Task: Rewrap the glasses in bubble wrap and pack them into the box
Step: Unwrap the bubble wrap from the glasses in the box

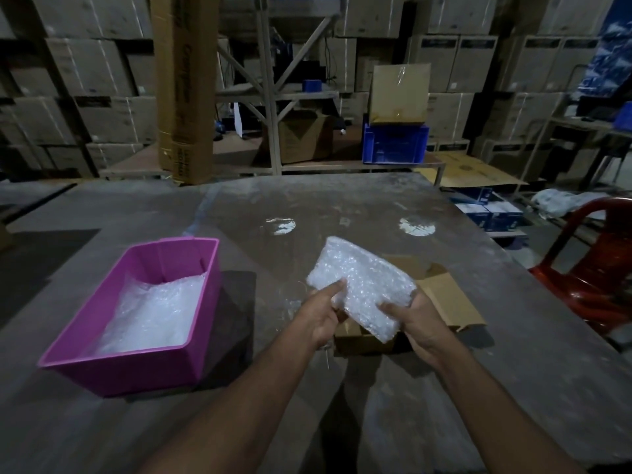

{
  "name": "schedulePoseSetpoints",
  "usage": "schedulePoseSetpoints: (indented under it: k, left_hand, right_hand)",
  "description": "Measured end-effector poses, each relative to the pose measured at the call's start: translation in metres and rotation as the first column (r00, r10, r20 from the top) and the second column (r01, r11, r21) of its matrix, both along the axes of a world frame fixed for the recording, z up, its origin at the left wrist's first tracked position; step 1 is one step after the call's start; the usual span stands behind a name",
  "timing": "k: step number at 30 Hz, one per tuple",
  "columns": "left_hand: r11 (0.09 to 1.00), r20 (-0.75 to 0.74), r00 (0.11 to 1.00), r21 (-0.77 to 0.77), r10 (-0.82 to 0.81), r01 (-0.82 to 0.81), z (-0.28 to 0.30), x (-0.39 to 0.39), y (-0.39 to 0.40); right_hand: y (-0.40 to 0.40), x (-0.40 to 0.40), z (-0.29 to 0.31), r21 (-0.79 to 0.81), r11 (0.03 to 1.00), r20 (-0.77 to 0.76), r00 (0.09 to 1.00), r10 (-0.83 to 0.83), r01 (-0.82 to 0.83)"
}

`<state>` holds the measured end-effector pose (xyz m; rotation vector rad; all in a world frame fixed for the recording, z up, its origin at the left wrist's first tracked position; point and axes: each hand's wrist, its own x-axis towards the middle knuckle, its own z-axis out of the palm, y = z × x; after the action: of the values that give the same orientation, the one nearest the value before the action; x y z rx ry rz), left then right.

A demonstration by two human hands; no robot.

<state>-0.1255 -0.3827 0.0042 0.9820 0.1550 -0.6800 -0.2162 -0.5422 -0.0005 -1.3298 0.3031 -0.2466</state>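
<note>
at the near edge of the table (513, 388), two bare forearms reach forward to a bubble-wrapped bundle (362, 285) held in the air between both hands. the left hand (323, 313) grips the bundle's near left edge, thumb curled over the top; the right hand (415, 323) clasps its near right corner, fingers curled beneath and thumb on top. what is inside the wrap cannot be seen, though by the task it is likely a glass. the bundle's long axis runs from far left to near right, tilted, its far end free and raised. directly beneath and just behind the hands lies the open cardboard box (448, 299), flaps spread on the table; the bundle partly hides its opening. this is the relation that matters: the box sits straight below the bundle, slightly nearer the right hand, so the coming move is probably a short lowering, with the long axis turned to match the opening. to the left, well apart, a pink tub (136, 367) holds more bubble wrap (154, 313). beyond the table stand a blue crate (393, 145), a red chair (598, 268) and stacked cartons (102, 73).
</note>
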Motion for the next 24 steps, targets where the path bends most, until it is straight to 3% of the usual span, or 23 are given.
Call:
schedulePoseSetpoints:
  k: [3, 6, 10, 14, 18, 21, 24]
  left_hand:
    - [0.997, 0.082, 0.996, 0.079, 0.02, -0.026, -0.003, 0.011, 0.004]
    - [0.982, 0.154, 0.986, 0.186, -0.069, 0.04, -0.005, 0.018, 0.012]
    - [0.986, 0.148, 0.986, 0.163, -0.071, 0.046, -0.003, 0.024, 0.012]
    - [0.975, 0.195, 0.98, 0.222, -0.029, -0.015, -0.003, 0.027, 0.007]
    - [0.895, 0.394, 0.919, 0.411, -0.001, -0.174, 0.0, 0.021, 0.005]
    - [0.963, 0.344, 0.936, 0.269, -0.076, -0.021, 0.006, 0.018, 0.002]
    - [0.978, 0.288, 0.944, 0.175, -0.161, 0.113, 0.012, 0.016, -0.004]
  right_hand:
    - [-0.008, -0.002, 0.007, 0.041, 0.999, -0.038, 0.999, -0.031, 0.032]
    - [-0.017, 0.002, 0.01, 0.052, 0.998, -0.105, 0.994, -0.035, 0.04]
    - [-0.01, 0.003, 0.001, -0.081, 0.99, -0.179, 0.978, 0.104, -0.12]
    - [0.006, 0.005, 0.005, -0.233, 0.973, -0.134, 0.99, -0.034, 0.002]
    - [0.011, 0.008, 0.013, -0.508, 0.837, -0.001, 0.972, -0.234, 0.201]
    - [0.017, 0.007, 0.018, -0.668, 0.718, 0.068, 0.977, -0.203, 0.196]
    - [0.027, 0.005, 0.02, -0.771, 0.635, 0.045, 0.999, -0.029, 0.053]
